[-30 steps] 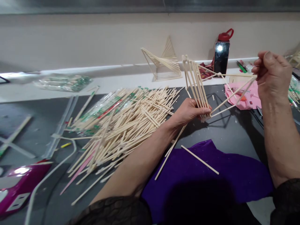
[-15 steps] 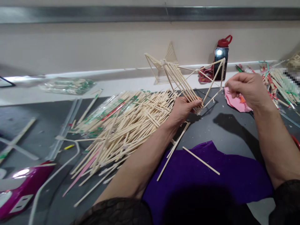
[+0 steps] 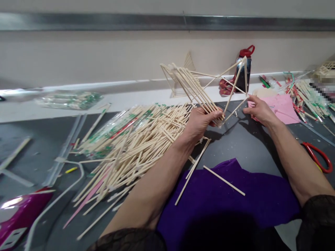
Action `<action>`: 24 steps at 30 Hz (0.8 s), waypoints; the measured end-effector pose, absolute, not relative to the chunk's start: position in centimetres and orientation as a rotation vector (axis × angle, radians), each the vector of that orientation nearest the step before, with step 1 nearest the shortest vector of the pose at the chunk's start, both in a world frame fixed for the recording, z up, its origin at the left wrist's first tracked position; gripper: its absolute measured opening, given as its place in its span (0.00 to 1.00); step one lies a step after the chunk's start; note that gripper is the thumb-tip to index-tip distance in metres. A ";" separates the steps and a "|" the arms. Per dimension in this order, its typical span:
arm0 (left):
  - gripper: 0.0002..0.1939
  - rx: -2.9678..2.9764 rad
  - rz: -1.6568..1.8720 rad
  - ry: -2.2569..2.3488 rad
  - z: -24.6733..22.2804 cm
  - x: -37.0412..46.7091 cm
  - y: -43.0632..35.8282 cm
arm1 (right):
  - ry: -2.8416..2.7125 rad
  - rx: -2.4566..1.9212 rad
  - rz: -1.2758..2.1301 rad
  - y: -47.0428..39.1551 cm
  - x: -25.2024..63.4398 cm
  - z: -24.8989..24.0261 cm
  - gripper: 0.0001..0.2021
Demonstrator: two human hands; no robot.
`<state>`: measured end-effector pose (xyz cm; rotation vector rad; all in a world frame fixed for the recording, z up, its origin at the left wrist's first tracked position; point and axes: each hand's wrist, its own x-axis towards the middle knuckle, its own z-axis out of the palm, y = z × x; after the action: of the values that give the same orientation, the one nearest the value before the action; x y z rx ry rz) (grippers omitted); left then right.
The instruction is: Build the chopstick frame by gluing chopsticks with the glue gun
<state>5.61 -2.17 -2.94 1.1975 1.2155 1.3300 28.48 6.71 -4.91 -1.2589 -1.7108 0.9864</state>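
Note:
My left hand (image 3: pixel 196 125) is closed around the lower end of a star-like frame of wooden chopsticks (image 3: pixel 201 91), holding it above the table. Its side is a row of parallel sticks, and open triangles with whitish joints extend to the right. At the right corner of that frame, my right hand (image 3: pixel 261 109) has its index fingertip at a joint, with the thumb apart below it. Whether the fingertip touches the joint is hard to tell. Beneath and left of my left hand lies a large heap of loose chopsticks (image 3: pixel 136 150).
A purple cloth (image 3: pixel 230 202) with a single stick lies in front. Red-handled scissors (image 3: pixel 318 157) are at the right, beyond pink paper (image 3: pixel 285 108). A phone (image 3: pixel 244 75) leans on a red-capped bottle (image 3: pixel 246 51). A magenta glue gun (image 3: pixel 23 212) with a white cord sits at left.
My right hand has moved left and down to the frame's right corner, its fingers going from curled to more extended. The frame has tilted slightly in my left hand. The head view has shifted.

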 end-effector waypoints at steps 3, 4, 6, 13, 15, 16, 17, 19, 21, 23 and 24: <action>0.16 1.191 1.342 1.208 -2.8 5.7 -2.3 | -1.566 -1.129 1.294 6.3 28.1 -5.0 0.23; 0.15 1.185 1.350 1.208 -2.7 5.6 -2.2 | -1.524 -1.116 1.321 6.2 28.0 -4.9 0.20; 0.14 1.178 1.365 1.213 -2.7 5.4 -2.1 | -1.471 -1.111 1.307 6.2 28.1 -4.6 0.13; 0.13 1.128 1.545 1.256 -2.6 3.8 -1.3 | -1.413 -0.867 1.245 5.3 30.2 -1.0 0.08; 0.13 1.113 1.592 1.276 -2.7 3.3 -1.0 | -1.400 -0.771 1.209 4.7 30.8 0.3 0.07; 0.13 1.105 1.613 1.293 -2.8 3.1 -0.9 | -1.396 -0.736 1.194 4.4 30.9 0.8 0.07; 0.14 1.096 1.638 1.320 -2.9 2.9 -0.8 | -1.395 -0.709 1.190 4.1 31.0 1.3 0.07; 0.14 1.075 1.695 1.384 -3.0 2.6 -0.6 | -1.404 -0.687 1.217 3.5 31.1 1.8 0.08; 0.13 1.060 1.745 1.429 -3.0 2.3 -0.5 | -1.424 -0.665 1.254 3.1 30.8 2.1 0.09; 0.13 1.050 1.769 1.436 -2.9 2.1 -0.5 | -1.449 -0.675 1.261 2.9 30.3 2.1 0.09; 0.14 1.049 1.772 1.430 -2.8 2.1 -0.6 | -1.482 -0.730 1.238 3.0 29.8 1.9 0.09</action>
<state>2.06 -0.57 -2.79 1.0491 1.4299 1.7716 29.85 3.04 1.92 -0.7300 -1.4818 1.2380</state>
